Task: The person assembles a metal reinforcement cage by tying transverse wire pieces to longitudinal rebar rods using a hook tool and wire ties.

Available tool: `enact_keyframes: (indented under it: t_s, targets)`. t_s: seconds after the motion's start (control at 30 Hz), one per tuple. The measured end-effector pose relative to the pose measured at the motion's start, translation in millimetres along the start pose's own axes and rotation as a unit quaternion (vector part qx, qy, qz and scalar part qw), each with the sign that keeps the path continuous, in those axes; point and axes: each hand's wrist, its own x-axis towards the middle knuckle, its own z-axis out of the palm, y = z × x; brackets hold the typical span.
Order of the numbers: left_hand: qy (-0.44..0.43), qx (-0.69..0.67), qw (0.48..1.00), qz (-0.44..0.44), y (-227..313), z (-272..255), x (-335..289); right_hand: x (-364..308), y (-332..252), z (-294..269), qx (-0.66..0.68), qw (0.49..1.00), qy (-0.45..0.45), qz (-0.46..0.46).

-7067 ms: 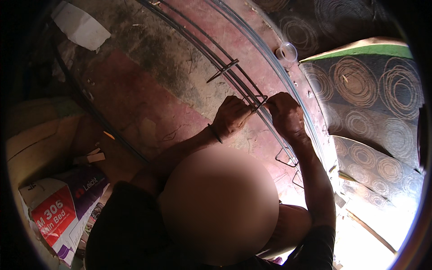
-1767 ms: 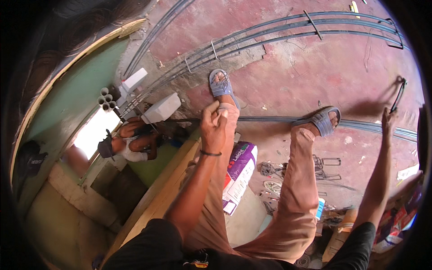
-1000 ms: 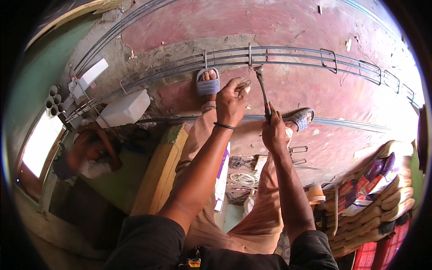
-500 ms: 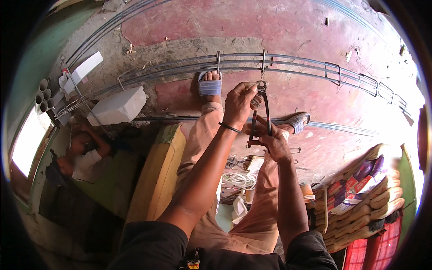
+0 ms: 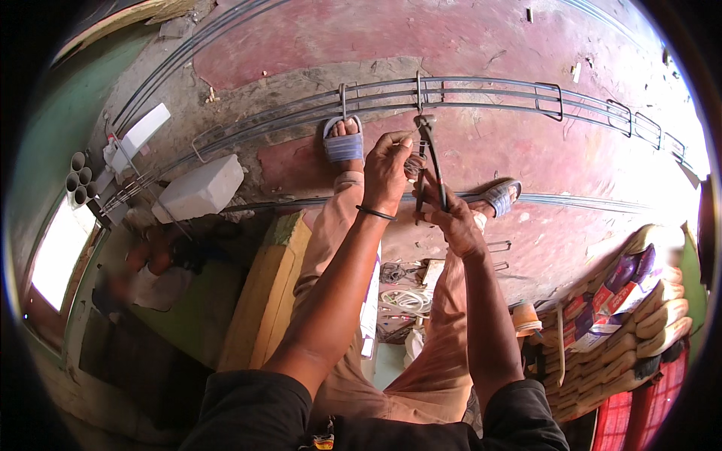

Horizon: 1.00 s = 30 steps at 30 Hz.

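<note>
My right hand (image 5: 453,219) is closed around the handles of dark end-cutting pincers (image 5: 432,146). Their jaws point away from me, just below a stirrup (image 5: 419,92) on the long rebar cage (image 5: 496,99). Beside the pincers, the fingers of my left hand (image 5: 386,167) pinch a small bundle of thin tie wire (image 5: 414,166). Strands run from it close to the jaws; whether the jaws bite on wire is too small to tell. A black band circles my left wrist.
A white block (image 5: 199,188) props the cage at left, near several grey pipes (image 5: 79,180). A yellow-edged ledge (image 5: 267,289) stands left of my legs. Coiled white cord (image 5: 406,301) lies between them. Stacked sacks (image 5: 602,368) are at right. Another person (image 5: 154,259) is at left.
The pincers have moved up and away from my left fingertips, toward the stirrup, and their handles have come closer together. My left hand has shifted slightly left, still pinching the wire.
</note>
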Motion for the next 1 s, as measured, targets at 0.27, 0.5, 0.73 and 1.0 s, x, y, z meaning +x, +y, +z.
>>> enact_keyframes:
  t_s: [0.27,0.5,0.73,1.0]
  targets:
    - [-0.013,-0.006,1.000,0.004,-1,3,0,9,8,-15,-0.070,0.997,0.012,-0.032]
    - [-0.074,0.030,0.996,-0.027,4,-2,9,11,-2,3,-0.073,0.991,0.010,0.108]
    - [-0.084,-0.133,0.979,-0.127,-13,22,3,-9,-7,28,-0.168,0.973,0.159,-0.016]
    - [-0.078,-0.046,0.989,-0.113,-9,31,8,-2,5,44,-0.508,0.821,0.259,-0.020]
